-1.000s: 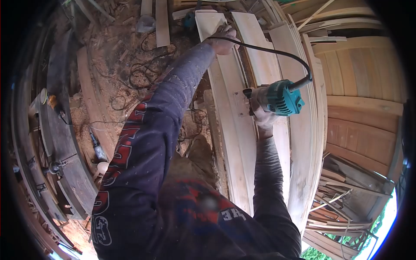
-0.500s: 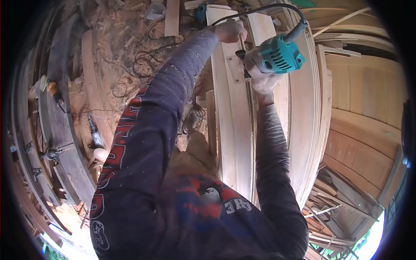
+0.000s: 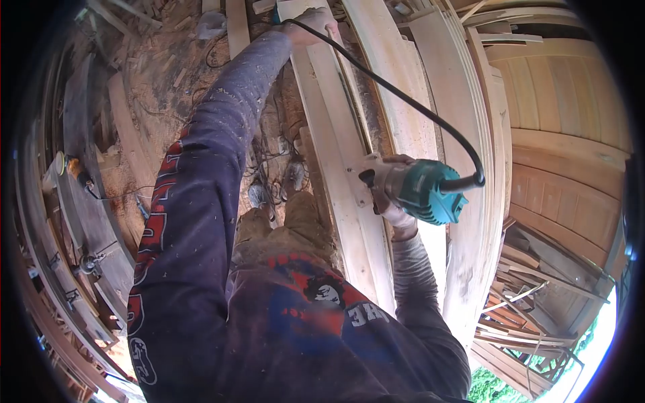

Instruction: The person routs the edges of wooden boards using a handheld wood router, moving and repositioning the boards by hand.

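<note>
Sawdust lies below; I have the right hand clasped round a power tool, left hand on a board, grip unclear.

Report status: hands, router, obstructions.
Right hand gripping router, baseplate on board. Left hand on boards, farther ahead. Cord passes left hand, may snag.

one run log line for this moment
right hand: grips teal-and-silver corded router; left hand: at long pale wooden board; curved black cable: router to left wrist
</note>
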### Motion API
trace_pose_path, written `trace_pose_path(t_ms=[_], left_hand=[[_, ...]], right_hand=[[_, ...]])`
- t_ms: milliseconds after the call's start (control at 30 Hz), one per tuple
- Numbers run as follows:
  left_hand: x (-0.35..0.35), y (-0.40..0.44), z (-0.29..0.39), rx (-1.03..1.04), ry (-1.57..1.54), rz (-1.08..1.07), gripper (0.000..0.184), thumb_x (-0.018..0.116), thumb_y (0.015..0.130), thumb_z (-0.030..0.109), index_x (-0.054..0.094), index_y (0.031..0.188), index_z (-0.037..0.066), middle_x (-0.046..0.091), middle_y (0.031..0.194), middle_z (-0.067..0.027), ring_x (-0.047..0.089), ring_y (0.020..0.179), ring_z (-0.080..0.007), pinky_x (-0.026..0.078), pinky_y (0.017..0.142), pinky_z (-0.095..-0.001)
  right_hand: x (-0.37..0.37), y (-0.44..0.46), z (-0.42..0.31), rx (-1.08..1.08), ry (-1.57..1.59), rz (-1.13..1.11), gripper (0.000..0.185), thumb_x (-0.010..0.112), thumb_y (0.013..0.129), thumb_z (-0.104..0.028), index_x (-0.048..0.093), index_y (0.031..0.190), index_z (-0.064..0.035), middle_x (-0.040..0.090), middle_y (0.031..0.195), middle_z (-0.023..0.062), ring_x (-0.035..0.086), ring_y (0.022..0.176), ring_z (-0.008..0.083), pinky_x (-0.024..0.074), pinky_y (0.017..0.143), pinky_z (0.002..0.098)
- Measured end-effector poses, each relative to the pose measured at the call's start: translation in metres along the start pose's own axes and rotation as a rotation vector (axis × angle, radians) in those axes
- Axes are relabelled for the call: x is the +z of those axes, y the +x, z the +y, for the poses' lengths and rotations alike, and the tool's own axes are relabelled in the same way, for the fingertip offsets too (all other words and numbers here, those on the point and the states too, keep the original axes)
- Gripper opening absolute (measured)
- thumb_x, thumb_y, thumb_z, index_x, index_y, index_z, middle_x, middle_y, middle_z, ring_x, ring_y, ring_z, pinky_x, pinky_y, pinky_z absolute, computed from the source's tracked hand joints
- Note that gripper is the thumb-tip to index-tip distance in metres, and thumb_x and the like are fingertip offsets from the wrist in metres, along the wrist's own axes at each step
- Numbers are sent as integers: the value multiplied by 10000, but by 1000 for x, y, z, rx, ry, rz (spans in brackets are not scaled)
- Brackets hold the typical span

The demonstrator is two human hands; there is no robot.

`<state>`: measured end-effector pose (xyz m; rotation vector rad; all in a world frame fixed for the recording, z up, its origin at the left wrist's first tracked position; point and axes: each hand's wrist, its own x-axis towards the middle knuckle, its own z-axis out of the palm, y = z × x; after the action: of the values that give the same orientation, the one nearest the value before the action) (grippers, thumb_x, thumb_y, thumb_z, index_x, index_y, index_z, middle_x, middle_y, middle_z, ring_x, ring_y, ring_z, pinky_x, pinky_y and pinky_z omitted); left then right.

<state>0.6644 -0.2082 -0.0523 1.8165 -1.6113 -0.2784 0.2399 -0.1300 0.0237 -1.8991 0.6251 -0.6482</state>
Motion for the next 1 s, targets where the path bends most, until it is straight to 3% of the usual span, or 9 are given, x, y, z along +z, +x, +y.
trace_pose_path(t_ms=[333, 367, 400, 533, 633, 700, 833, 867, 1000], left_hand=[[42, -56, 47, -56, 170, 490, 640, 545, 723, -45, 559, 1354, 63, 443, 1435, -287, 456, 1306, -434, 411, 1092, -473], [52, -81, 55, -93, 196, 398, 816, 577, 756, -27, 303, 1522, 28, 314, 1466, -364, 366, 1361, -485, 353, 1157, -503], [67, -143, 85, -129, 106, 188, 775, 573, 800, -14, 276, 1516, -23, 362, 1397, -375, 410, 1319, -494, 396, 1113, -522], [49, -271, 183, -495, -99, -794, 221, 633, 905, 188, 673, 934, -28, 673, 880, -294, 676, 908, -465, 541, 788, -535], [41, -303, 267, -198, -321, -1144, 286, 553, 965, 241, 667, 939, -20, 706, 955, -231, 699, 954, -381, 551, 813, -480], [60, -314, 311, 138, -618, -913, 257, 658, 844, 221, 658, 914, -26, 690, 934, -210, 702, 917, -364, 565, 809, -480], [123, -309, 367, 720, -406, -566, 408, 667, 835, 297, 649, 1083, -27, 619, 1105, -113, 559, 1166, -296, 487, 993, -408], [141, -314, 377, 766, -176, -329, 407, 640, 827, 294, 657, 1098, -10, 599, 1154, -96, 534, 1203, -304, 440, 1073, -436], [171, -306, 368, 750, 13, -185, 367, 612, 835, 239, 655, 1128, 23, 560, 1282, -83, 519, 1246, -300, 386, 1157, -415]], right_hand=[[-12, -60, -8, 140, 244, 89, 798, 841, 754, -197, 365, 1384, -79, 535, 1263, 159, 535, 1202, 288, 437, 1080, 452], [-12, -63, 2, 32, 168, 80, 780, 835, 765, -193, 367, 1379, -78, 534, 1264, 169, 541, 1195, 284, 451, 1065, 449], [-14, -64, 9, -74, 91, 79, 763, 829, 775, -189, 370, 1373, -77, 534, 1265, 178, 548, 1188, 280, 465, 1050, 446], [-21, -67, 4, -28, 157, 74, 758, 828, 783, -197, 368, 1371, -65, 531, 1280, 189, 551, 1191, 282, 477, 1029, 430], [-23, -56, 1, -31, -27, -14, 761, 819, 785, -200, 358, 1373, -52, 528, 1284, 196, 548, 1200, 272, 483, 1017, 409], [-19, -48, 9, -46, -70, 28, 774, 817, 779, -208, 369, 1386, -36, 527, 1288, 176, 538, 1216, 251, 469, 1037, 396], [-7, -21, 8, 7, -49, -7, 774, 818, 772, -218, 399, 1394, -28, 527, 1287, 138, 528, 1219, 227, 444, 1064, 380], [-7, -13, 9, -3, -74, -37, 757, 816, 775, -218, 414, 1388, -28, 525, 1290, 126, 524, 1223, 224, 432, 1072, 373], [-1, 21, 14, -152, -314, -92, 717, 806, 789, -210, 440, 1378, -30, 519, 1295, 105, 512, 1234, 216, 409, 1084, 358]])
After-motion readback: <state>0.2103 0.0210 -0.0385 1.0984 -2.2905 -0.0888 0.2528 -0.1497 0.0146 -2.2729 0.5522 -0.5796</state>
